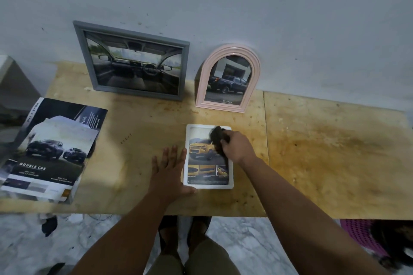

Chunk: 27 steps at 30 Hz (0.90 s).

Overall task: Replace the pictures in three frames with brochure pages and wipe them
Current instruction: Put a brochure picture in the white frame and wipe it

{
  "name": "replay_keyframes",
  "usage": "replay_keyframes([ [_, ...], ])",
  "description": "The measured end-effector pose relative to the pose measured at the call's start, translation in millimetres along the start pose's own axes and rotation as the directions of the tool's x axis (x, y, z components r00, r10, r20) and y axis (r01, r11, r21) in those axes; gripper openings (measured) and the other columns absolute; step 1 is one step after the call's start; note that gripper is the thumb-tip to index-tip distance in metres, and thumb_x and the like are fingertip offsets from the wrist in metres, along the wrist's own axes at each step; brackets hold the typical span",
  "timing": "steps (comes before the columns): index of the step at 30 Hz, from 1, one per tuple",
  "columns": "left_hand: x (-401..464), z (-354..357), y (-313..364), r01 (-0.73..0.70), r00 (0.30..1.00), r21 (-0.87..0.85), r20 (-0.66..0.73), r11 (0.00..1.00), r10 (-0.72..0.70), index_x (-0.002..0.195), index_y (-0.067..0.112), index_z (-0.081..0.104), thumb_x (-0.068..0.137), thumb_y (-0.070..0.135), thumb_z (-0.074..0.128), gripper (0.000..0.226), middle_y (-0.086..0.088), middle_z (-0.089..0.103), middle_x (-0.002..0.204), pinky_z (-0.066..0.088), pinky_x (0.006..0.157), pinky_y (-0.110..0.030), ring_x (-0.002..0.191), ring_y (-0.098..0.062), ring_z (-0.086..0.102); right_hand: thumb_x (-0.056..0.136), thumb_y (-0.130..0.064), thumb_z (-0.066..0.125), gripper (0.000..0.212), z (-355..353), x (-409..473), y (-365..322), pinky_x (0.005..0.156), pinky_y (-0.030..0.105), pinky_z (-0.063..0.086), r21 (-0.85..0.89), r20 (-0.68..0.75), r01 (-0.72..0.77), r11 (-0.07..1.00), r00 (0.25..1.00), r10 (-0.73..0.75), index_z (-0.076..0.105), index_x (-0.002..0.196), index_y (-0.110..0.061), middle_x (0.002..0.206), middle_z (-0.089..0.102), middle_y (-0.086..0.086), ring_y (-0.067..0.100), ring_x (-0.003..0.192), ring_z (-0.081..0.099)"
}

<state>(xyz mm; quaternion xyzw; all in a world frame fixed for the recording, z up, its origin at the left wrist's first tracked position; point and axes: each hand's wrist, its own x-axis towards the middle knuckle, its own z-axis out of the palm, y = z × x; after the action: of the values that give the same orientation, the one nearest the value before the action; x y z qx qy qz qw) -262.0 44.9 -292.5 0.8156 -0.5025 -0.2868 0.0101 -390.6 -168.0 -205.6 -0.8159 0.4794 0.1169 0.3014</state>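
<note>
In the head view, your right hand (237,146) clutches a dark cloth (217,138) against the glass of the white frame (209,186), which lies flat at the centre of the wooden table (335,152). Your left hand (171,171) lies flat with fingers straight against the frame's left edge, likely to stop it sliding as you wipe. The grey frame (131,60) and pink arched frame (228,78) lean on the wall, upper centre. The brochure (49,152) sits at left.
</note>
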Motion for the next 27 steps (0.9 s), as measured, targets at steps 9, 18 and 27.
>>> replay_keyframes([
  [9, 5, 5, -1, 0.023, 0.999, 0.051, 0.021, 0.998, -0.024, 0.149, 0.030, -0.036, 0.057, 0.099, 0.045, 0.140, -0.004, -0.037, 0.159, -0.015, 0.116, -0.062, 0.148, -0.031, -0.032, 0.100, -0.021, 0.054, 0.038, 47, 7, -34, 0.087, 0.044, 0.055, -0.218, 0.134, 0.116, 0.969, 0.987, -0.088, 0.057, 0.137, -0.014, 0.134, 0.047, 0.014, 0.040, 0.104, 0.064],
  [18, -1, -3, 3, 0.022, 0.999, 0.033, 0.025, 0.999, -0.023, 0.152, 0.030, -0.032, 0.060, 0.095, 0.048, 0.138, -0.005, -0.032, 0.162, -0.010, 0.119, -0.062, 0.150, -0.032, -0.027, 0.091, -0.011, 0.059, 0.027, 26, -14, -36, 0.078, 0.035, 0.056, -0.135, 0.377, 0.118, 0.984, 0.924, -0.059, 0.074, 0.114, -0.008, 0.106, 0.073, 0.013, 0.030, 0.095, 0.066],
  [27, 3, -2, 4, 0.017, 0.999, 0.035, 0.042, 0.999, -0.019, 0.152, 0.028, -0.032, 0.060, 0.097, 0.047, 0.139, -0.005, -0.039, 0.157, -0.012, 0.118, -0.063, 0.149, -0.032, -0.029, 0.093, -0.022, 0.059, 0.034, 26, 30, -44, 0.079, 0.040, 0.054, -0.243, 0.091, 0.026, 0.970, 0.996, -0.004, 0.065, 0.125, -0.015, 0.129, 0.058, 0.015, 0.036, 0.104, 0.067],
])
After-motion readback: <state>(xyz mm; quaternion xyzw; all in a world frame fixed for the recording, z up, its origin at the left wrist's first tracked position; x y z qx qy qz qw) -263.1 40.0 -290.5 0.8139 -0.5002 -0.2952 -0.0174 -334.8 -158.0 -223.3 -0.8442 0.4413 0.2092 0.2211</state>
